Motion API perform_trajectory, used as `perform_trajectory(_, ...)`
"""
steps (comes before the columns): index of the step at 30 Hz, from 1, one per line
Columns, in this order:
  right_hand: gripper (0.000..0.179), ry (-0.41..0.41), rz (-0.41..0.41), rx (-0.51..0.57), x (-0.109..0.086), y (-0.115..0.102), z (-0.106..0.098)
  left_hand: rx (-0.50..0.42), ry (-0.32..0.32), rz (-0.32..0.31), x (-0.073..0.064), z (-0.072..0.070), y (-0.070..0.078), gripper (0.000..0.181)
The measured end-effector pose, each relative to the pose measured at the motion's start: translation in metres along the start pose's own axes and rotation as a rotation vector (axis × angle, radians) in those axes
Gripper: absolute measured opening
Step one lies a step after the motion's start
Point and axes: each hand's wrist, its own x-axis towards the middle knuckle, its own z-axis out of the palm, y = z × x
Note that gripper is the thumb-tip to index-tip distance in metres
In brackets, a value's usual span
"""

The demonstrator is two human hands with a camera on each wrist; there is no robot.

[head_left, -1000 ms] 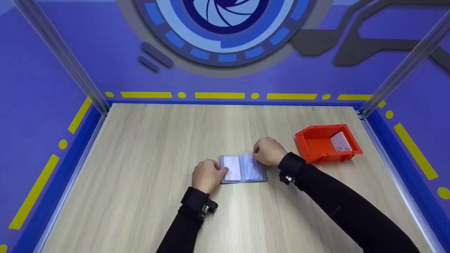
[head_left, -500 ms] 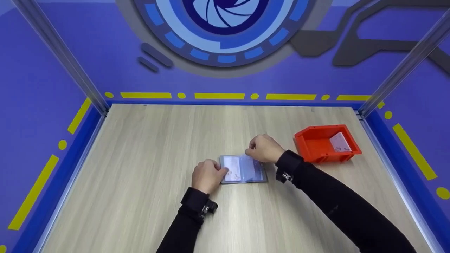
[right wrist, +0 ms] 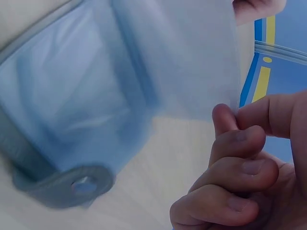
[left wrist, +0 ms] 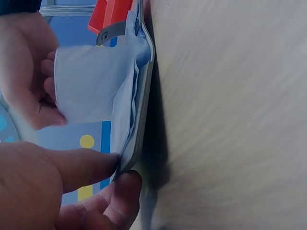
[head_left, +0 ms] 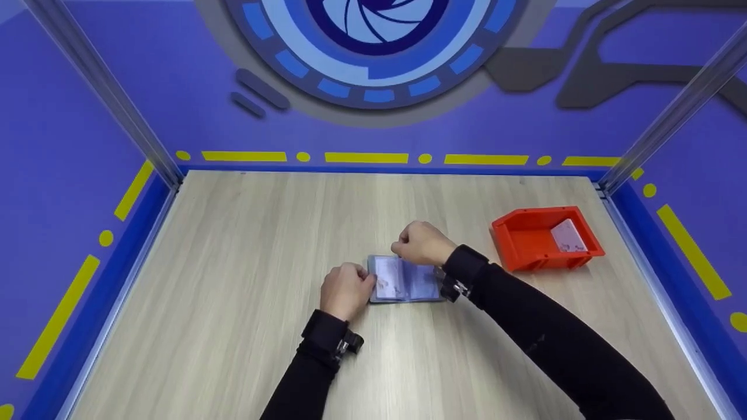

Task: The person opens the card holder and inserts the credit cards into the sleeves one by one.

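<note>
A small grey card holder (head_left: 430, 284) lies spread on the table, its clear plastic sleeves showing. My left hand (head_left: 347, 290) pinches the cover's left edge between thumb and fingers. Thumb and forefinger of my right hand (head_left: 425, 242) pinch the outer corner of one plastic sleeve (left wrist: 85, 84), which stands up from the cover in the left wrist view. Behind it on the left side is a pale card (head_left: 385, 274) with small print near its bottom. The right wrist view shows a strap with a metal snap (right wrist: 84, 186) at the holder's edge.
An orange-red bin (head_left: 525, 240) stands at the right of the table with a pale pinkish card (head_left: 567, 235) leaning inside. Blue panels with yellow marks wall the wooden table (head_left: 245, 251) at the back and both sides.
My right hand has moved leftward, carrying the plastic sleeve over from the right side toward the middle of the card holder. My left hand has kept its grip on the left edge.
</note>
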Motion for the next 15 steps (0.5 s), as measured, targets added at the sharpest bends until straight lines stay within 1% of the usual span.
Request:
perform_trajectory(3,0.043,-0.010,-0.003,-0.001,0.004,-0.005,0.004,-0.006,0.006,-0.004,0.000,-0.001,0.000,0.018)
perform_trajectory(9,0.041,-0.025,0.011,0.002,0.011,-0.011,0.015,-0.013,0.016,0.005,0.002,-0.005,0.000,0.021)
perform_trajectory(12,0.044,-0.036,0.021,-0.002,0.016,-0.012,0.021,-0.013,0.020,0.007,0.003,-0.007,-0.002,0.021)
perform_trajectory(15,0.048,-0.035,0.007,-0.017,0.020,-0.013,0.028,-0.004,0.027,0.014,0.003,-0.007,-0.005,0.020)
